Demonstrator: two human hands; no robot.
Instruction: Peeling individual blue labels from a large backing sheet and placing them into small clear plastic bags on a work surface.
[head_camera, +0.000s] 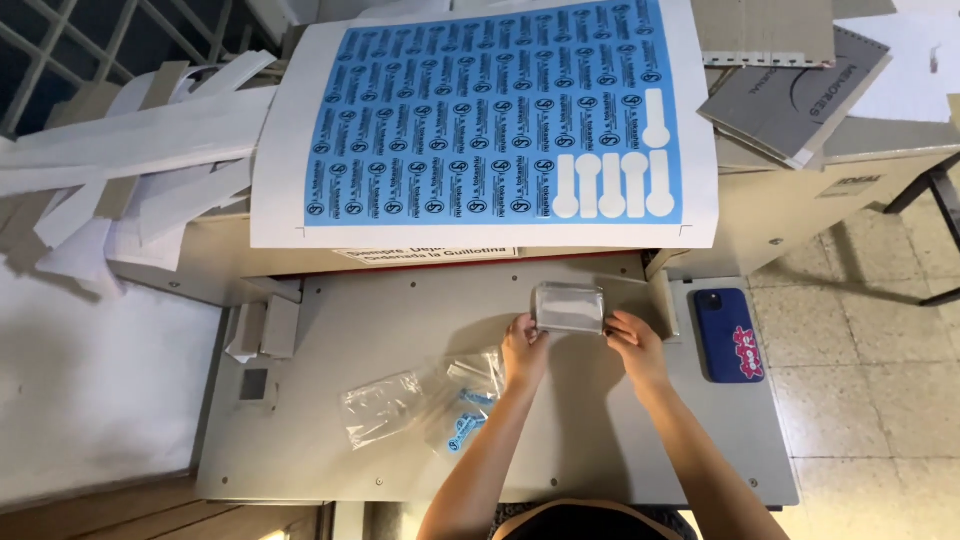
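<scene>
A: Left of the small clear plastic bag (570, 308), what lies on the grey worktable (620, 450)?

B: Two loose clear bags (420, 400), one with blue stickers.

A: And the hands?

B: Left hand (524, 347) and right hand (634, 342) pinch that bag's two side edges, fingers closed, just below the blue sticker sheet (490, 115). Light, limp, slippery (hold the edges). One blue phone (728, 335) lies right.

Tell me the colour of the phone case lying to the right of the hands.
Dark blue phone case, with a pink and red design at its lower end; the head view shows it.
</scene>
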